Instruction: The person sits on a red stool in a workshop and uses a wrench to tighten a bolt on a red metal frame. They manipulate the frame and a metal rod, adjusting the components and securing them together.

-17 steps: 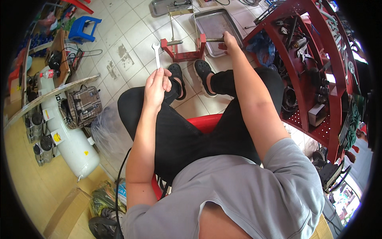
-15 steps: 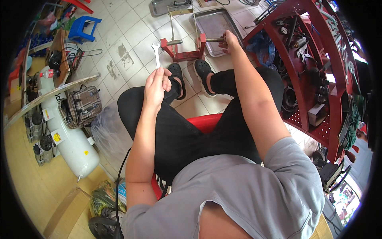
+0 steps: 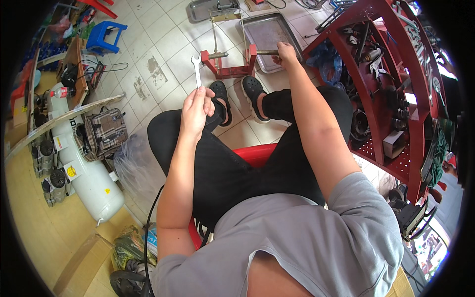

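My left hand [image 3: 195,111] is closed around the lower part of a silver open-ended wrench [image 3: 198,74]. The wrench points away from me, its jaw beside the left upright of a red metal stand [image 3: 232,73] on the floor. Whether the jaw touches the stand is unclear. A metal rod [image 3: 267,52] sticks out to the right from the stand's right upright. My right hand [image 3: 285,53] is closed on the rod's outer end. A shorter metal pin [image 3: 218,55] projects inward from the left upright.
Behind the stand lie a grey metal tray [image 3: 272,34] and a smaller tray [image 3: 199,11]. A red tool rack [image 3: 368,106] full of tools stands on the right. To the left are a white tank [image 3: 96,188], a plaid bag [image 3: 105,126] and a blue stool [image 3: 105,37].
My right hand's fingers have closed more on the rod's end. My left hand has shifted slightly right and nearer to me with the wrench.
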Demonstrator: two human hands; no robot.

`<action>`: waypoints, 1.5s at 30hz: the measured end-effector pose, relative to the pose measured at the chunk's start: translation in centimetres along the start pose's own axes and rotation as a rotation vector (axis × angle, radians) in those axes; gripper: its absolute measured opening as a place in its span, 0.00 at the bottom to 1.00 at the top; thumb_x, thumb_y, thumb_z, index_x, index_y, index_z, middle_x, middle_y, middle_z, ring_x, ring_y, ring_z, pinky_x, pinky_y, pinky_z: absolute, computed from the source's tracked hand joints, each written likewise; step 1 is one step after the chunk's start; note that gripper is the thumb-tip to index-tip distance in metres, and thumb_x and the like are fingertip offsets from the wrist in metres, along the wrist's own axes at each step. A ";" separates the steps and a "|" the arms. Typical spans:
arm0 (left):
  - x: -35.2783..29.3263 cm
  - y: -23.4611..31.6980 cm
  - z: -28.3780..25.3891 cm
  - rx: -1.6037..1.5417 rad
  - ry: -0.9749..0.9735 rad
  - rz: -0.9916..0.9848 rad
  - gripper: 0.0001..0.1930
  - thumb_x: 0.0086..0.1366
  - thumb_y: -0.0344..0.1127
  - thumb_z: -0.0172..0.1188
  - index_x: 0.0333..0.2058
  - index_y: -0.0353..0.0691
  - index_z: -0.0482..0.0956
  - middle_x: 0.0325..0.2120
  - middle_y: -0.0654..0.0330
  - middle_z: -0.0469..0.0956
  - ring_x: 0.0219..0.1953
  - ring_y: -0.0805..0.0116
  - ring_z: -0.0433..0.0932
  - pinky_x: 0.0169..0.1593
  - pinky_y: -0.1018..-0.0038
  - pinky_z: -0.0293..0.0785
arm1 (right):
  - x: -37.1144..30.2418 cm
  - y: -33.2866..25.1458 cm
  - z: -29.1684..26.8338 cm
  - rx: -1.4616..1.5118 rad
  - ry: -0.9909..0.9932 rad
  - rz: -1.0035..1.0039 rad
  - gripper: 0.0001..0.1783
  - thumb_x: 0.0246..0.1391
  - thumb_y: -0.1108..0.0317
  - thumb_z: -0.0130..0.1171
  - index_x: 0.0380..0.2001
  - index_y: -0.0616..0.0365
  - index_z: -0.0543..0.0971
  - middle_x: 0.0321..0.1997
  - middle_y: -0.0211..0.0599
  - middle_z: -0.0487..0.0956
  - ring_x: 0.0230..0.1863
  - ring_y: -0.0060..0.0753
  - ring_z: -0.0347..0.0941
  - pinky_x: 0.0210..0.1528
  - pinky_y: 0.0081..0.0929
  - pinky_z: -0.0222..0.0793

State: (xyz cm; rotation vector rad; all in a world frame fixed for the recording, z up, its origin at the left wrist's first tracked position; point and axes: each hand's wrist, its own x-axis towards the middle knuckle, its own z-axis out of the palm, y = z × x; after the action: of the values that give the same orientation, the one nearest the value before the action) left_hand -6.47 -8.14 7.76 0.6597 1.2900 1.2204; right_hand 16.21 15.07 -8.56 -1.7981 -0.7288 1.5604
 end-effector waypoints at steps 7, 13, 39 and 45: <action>-0.1 -0.1 -0.4 0.029 -0.014 -0.006 0.17 0.69 0.41 0.38 0.30 0.35 0.69 0.11 0.68 0.56 0.17 0.76 0.59 0.24 0.80 0.58 | 0.6 1.4 0.1 -0.010 -0.017 -0.240 0.14 0.50 0.61 0.49 0.36 0.58 0.73 0.35 0.35 0.75 0.33 0.29 0.71 0.28 0.29 0.69; -0.2 0.0 -0.3 0.040 -0.006 -0.010 0.17 0.69 0.41 0.38 0.30 0.35 0.69 0.11 0.68 0.56 0.17 0.76 0.60 0.24 0.80 0.59 | 1.1 2.1 0.0 0.083 -0.030 -0.317 0.15 0.49 0.58 0.49 0.32 0.58 0.74 0.32 0.35 0.75 0.31 0.27 0.70 0.28 0.29 0.68; -0.2 0.0 -0.2 0.018 -0.014 -0.010 0.17 0.69 0.42 0.38 0.29 0.35 0.69 0.11 0.68 0.55 0.17 0.76 0.60 0.25 0.80 0.59 | 0.5 1.7 -0.4 0.024 -0.034 -0.086 0.08 0.45 0.63 0.55 0.24 0.56 0.74 0.24 0.32 0.70 0.25 0.27 0.66 0.21 0.28 0.61; -0.2 -0.1 -0.4 0.011 -0.016 -0.009 0.17 0.68 0.41 0.39 0.29 0.35 0.69 0.12 0.68 0.56 0.17 0.75 0.60 0.25 0.80 0.59 | 1.5 3.1 -0.8 -0.012 0.103 -0.210 0.11 0.44 0.65 0.54 0.31 0.57 0.78 0.23 0.33 0.72 0.26 0.29 0.67 0.25 0.29 0.63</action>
State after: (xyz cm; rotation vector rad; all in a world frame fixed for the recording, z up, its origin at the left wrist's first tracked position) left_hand -6.77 -8.48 7.70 0.6700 1.2854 1.1996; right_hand 17.18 14.18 -11.81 -1.7353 -0.8487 1.3197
